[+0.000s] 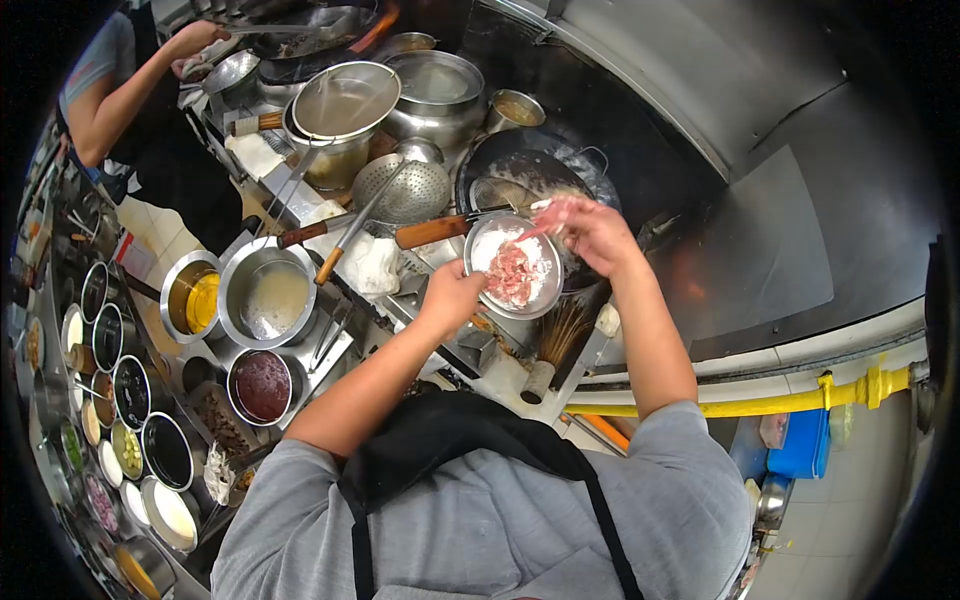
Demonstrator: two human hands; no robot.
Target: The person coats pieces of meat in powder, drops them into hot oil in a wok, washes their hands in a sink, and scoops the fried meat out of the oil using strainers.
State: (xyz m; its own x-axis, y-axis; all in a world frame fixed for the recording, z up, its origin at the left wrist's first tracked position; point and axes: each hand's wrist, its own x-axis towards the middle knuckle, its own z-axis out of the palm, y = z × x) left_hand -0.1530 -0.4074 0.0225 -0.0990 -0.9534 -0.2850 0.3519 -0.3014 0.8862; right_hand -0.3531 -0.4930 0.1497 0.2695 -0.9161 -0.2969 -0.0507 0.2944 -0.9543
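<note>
My left hand (453, 298) grips the rim of a metal bowl (548, 300), fingers closed around its left side. Inside lie pieces of raw meat (510, 277) with white powder around them. Just above the bowl's upper right edge is my right hand (594, 236), its fingers pinched on strips of raw meat. Behind both hands sits a dark wok (500, 150) of bubbling liquid. A wire strainer with a wooden handle (432, 232) rests over the wok, partly hidden by the bowl.
A perforated ladle (420, 192), a strainer over a pot (347, 100) and a lidded pot (435, 80) stand left of the wok. A bamboo brush (560, 340) lies below the bowl. Pots of liquid (232, 300) are at left. Another person's arm (135, 95) works at a second wok.
</note>
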